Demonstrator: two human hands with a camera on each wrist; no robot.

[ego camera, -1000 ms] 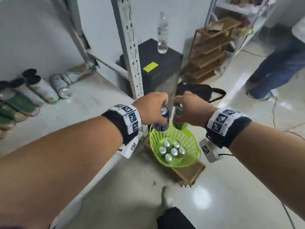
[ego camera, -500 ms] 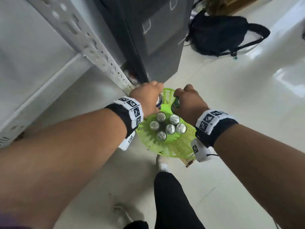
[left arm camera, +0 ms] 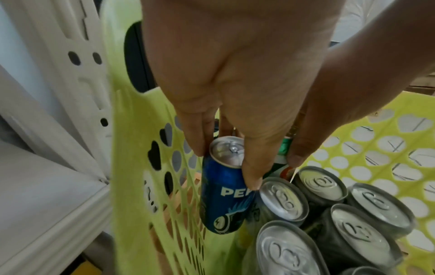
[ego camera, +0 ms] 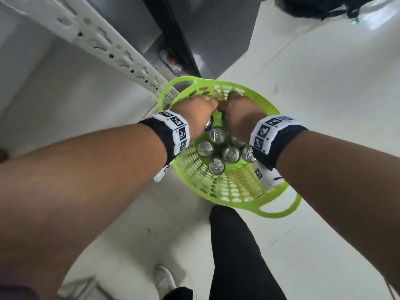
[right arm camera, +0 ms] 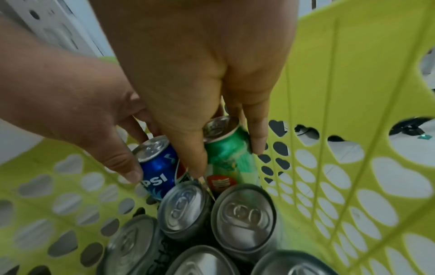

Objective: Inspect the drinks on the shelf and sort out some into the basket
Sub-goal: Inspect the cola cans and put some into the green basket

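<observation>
A lime-green plastic basket (ego camera: 270,105) (left arm camera: 132,167) (right arm camera: 329,130) stands on the floor with several upright silver-topped cans (ego camera: 217,135) (left arm camera: 284,199) (right arm camera: 244,214) in it. Both hands are down inside it, at its far side. My left hand (ego camera: 194,111) (left arm camera: 226,161) grips a blue Pepsi can (left arm camera: 223,189) (right arm camera: 157,167) by its top, close to the basket wall. My right hand (ego camera: 240,111) (right arm camera: 226,154) pinches a green can (right arm camera: 228,160) (left arm camera: 283,150) by its top, right beside the blue one. In the head view both held cans are mostly hidden under the hands.
A white perforated shelf upright (ego camera: 112,50) and a white shelf board (left arm camera: 47,195) stand just left of the basket. A dark grey cabinet (ego camera: 205,29) is behind it and a black bag (ego camera: 320,5) lies on the floor at the far right. My leg (ego camera: 236,252) is below the basket.
Both hands have gone down from above the basket's rim into the basket, each with its can. The head view has tilted down and closer to the basket.
</observation>
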